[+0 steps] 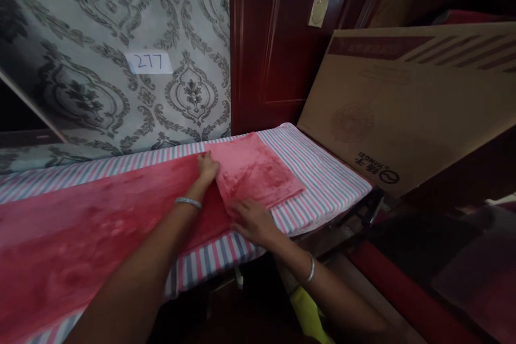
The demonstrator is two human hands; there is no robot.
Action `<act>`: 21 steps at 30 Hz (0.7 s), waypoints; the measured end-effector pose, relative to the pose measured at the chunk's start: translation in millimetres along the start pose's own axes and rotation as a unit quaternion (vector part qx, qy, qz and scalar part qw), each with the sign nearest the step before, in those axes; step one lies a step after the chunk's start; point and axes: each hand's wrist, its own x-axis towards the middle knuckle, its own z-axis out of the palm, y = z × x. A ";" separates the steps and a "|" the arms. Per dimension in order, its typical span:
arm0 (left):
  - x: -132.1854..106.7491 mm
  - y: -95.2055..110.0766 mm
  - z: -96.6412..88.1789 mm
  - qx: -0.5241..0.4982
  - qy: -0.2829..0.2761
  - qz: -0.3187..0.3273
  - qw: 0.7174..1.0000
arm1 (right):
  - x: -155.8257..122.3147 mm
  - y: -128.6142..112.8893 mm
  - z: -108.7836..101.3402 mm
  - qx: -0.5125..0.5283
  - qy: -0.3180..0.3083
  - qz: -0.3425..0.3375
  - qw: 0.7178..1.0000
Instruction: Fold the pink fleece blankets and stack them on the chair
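Hands [253,221] touch red cloth [133,204] at folded edge, striped sheet [318,164] beyond.

Over one striped sheet [322,174]: one red cloth [124,215], two hands [253,220], two bracelets [188,202]; behind the sheet, one paper label [149,62]; beside the sheet, one cardboard box [407,102].
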 end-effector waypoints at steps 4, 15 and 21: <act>-30.6 14.2 9.3 0.214 -0.116 0.172 0.955 | 22.1 43.3 -41.8 -0.010 0.055 0.087 0.995; -106.8 -11.3 22.5 0.457 -0.267 0.242 0.813 | 50.0 127.2 -14.0 -0.173 -0.082 0.196 0.962; -107.9 -20.7 21.1 0.474 -0.259 0.252 0.803 | 47.2 129.2 -5.5 -0.164 -0.079 0.199 0.963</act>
